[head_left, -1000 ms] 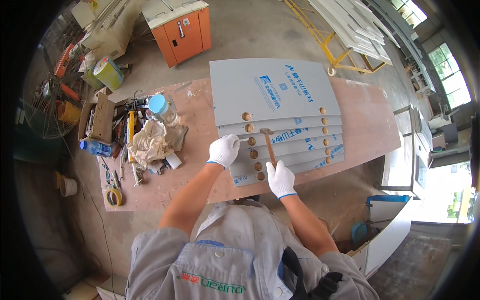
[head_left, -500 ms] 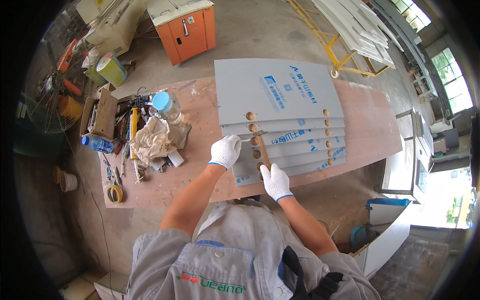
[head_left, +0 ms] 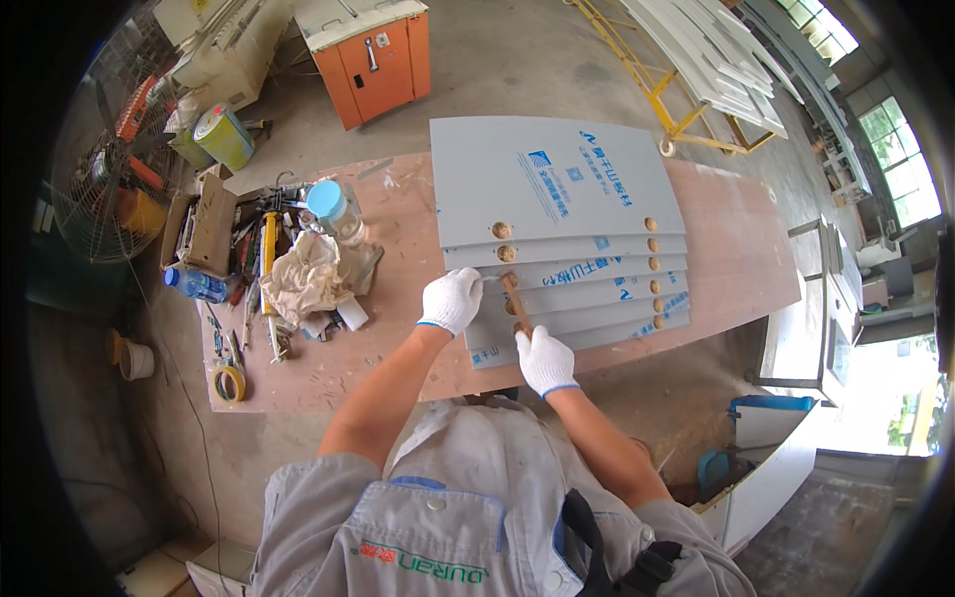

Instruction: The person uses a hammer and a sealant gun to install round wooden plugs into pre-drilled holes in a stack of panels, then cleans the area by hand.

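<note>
Several gray panels (head_left: 557,184) lie stacked in steps on the pinkish counter (head_left: 736,249), with 2 lines of round holes (head_left: 500,230) showing along their near edges. The right hand (head_left: 545,360) is closed around the wooden handle of a hammer (head_left: 519,309), whose far end is over the panels at the left line. Beside it, the left hand (head_left: 451,301) pinches a thin piece (head_left: 490,279), too small to identify. Further left sit a crumpled cloth (head_left: 298,281), a blue-lidded jar (head_left: 343,219) and a tape roll (head_left: 228,384).

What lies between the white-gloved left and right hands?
In the head view, the near left corner of the stacked grey flat panels, with the brown wooden tool handle, held by the right hand, slanting over it.
</note>
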`<state>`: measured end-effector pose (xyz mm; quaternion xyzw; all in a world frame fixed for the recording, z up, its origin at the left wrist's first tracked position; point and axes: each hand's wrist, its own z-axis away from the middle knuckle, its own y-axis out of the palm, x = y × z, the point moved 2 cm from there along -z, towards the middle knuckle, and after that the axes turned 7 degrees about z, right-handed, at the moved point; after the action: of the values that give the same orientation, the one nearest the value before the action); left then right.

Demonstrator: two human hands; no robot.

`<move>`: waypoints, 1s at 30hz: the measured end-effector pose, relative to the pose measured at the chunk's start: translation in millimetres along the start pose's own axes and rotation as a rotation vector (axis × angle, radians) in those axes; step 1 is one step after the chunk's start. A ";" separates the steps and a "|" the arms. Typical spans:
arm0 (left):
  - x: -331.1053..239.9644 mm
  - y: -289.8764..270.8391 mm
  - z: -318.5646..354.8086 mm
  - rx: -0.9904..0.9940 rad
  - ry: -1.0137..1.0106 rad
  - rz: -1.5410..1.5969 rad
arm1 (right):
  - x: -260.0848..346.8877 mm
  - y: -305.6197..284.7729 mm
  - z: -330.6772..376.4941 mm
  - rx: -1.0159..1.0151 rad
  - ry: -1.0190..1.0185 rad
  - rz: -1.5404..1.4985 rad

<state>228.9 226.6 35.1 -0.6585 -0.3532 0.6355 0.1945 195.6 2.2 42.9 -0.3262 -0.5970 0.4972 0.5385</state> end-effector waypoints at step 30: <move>-23.8 26.7 -57.3 -0.114 0.098 -0.095 | -18.6 -24.5 -30.2 0.121 0.148 -0.069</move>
<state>291.9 202.7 39.7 -0.6812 -0.4099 0.5714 0.2036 232.2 -14.8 57.8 -0.3080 -0.5353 0.4883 0.6165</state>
